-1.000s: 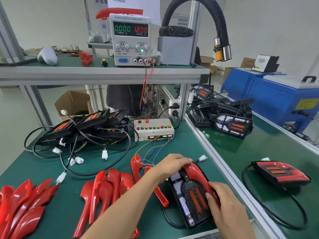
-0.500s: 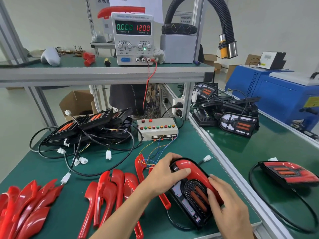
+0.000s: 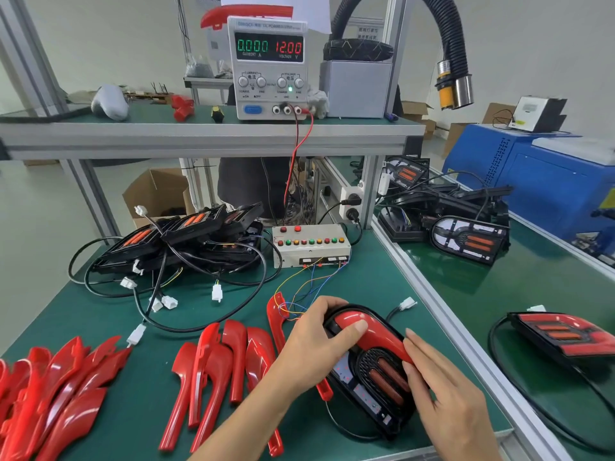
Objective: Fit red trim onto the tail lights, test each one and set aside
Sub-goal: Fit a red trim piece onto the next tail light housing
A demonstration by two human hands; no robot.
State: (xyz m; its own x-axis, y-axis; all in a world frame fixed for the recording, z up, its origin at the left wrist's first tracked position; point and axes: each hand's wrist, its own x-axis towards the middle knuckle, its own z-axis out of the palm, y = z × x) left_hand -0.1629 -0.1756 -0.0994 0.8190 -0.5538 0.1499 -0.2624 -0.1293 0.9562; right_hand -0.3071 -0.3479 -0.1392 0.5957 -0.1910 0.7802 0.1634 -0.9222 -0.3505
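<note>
A black tail light lies on the green mat near the front edge, with a glossy red trim seated along its upper right rim. My left hand grips the light's top left end, thumb pressing on the trim. My right hand presses straight fingers on the trim's lower right end. The light's white connector lies loose behind it. Loose red trims lie to the left, with more of these trims at the far left.
A pile of untrimmed tail lights with cables sits at the back left. A button test box stands mid-bench, wired to a power supply on the shelf. A trimmed light and more lights lie on the right bench.
My left hand has shifted from covering the top of the light to gripping its end with the thumb on the trim. My right hand slid up along the trim's right side.
</note>
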